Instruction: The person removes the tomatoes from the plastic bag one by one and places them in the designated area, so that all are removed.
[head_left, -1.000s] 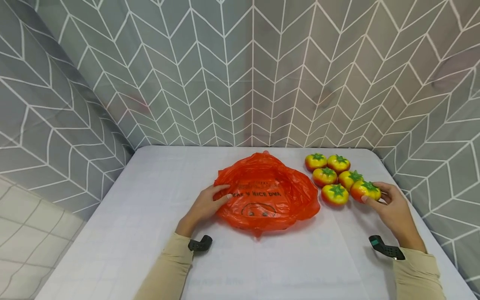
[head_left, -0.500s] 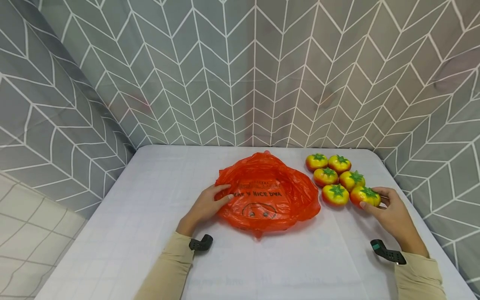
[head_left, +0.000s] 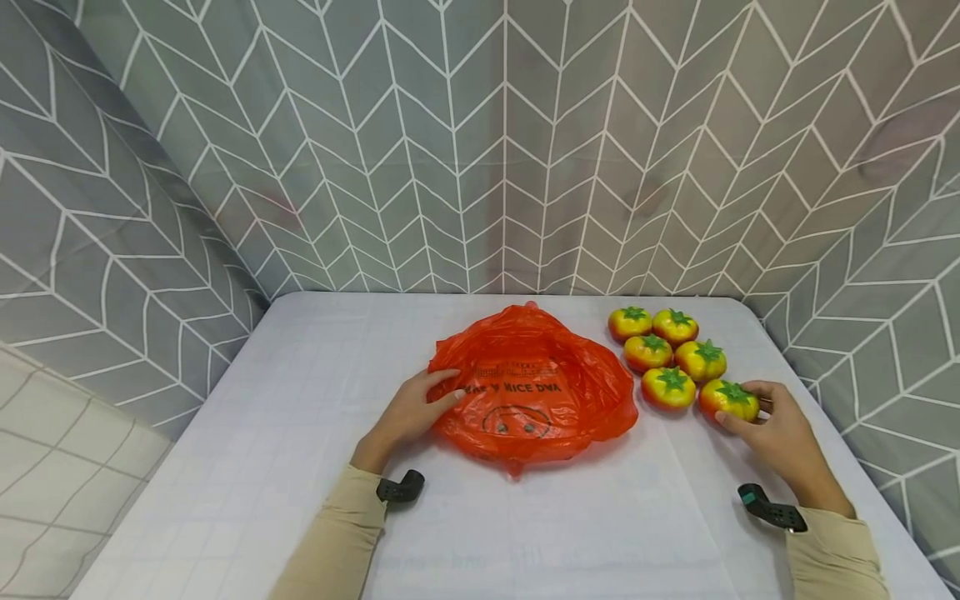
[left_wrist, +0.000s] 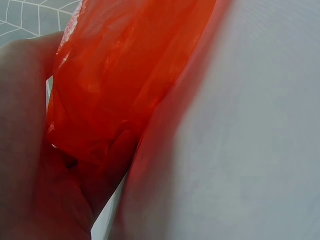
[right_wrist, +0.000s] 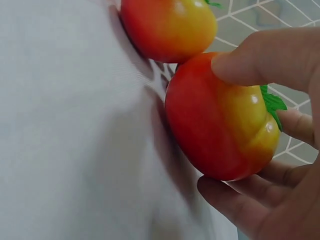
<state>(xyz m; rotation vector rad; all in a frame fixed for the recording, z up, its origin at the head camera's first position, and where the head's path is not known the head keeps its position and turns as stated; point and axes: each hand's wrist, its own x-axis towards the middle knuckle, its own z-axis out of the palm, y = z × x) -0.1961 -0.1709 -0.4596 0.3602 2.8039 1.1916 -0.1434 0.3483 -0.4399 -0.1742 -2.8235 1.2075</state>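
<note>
A red plastic bag [head_left: 525, 417] with black print lies on the table, its mouth spread wide. My left hand [head_left: 414, 408] holds the bag's left rim, thumb and fingers at the edge. In the left wrist view, the red film [left_wrist: 125, 65] covers part of the fingers. My right hand [head_left: 780, 429] grips a glossy red-and-yellow tomato [head_left: 727, 402] with a green leafy top. The right wrist view has the thumb on this tomato [right_wrist: 200, 115] and fingers curled round its other side. It sits close over the white cloth, right beside a neighbouring tomato [right_wrist: 170, 30].
Several more tomatoes stand grouped right of the bag, among them a front one [head_left: 668, 389] and a back one [head_left: 630, 324]. A white cloth covers the table [head_left: 570, 533]. Grey chevron-patterned curtains [head_left: 480, 150] rise behind and at both sides.
My right hand has brought its tomato down and nearer to me, to the front right corner of the group. The left hand and the bag have stayed in place.
</note>
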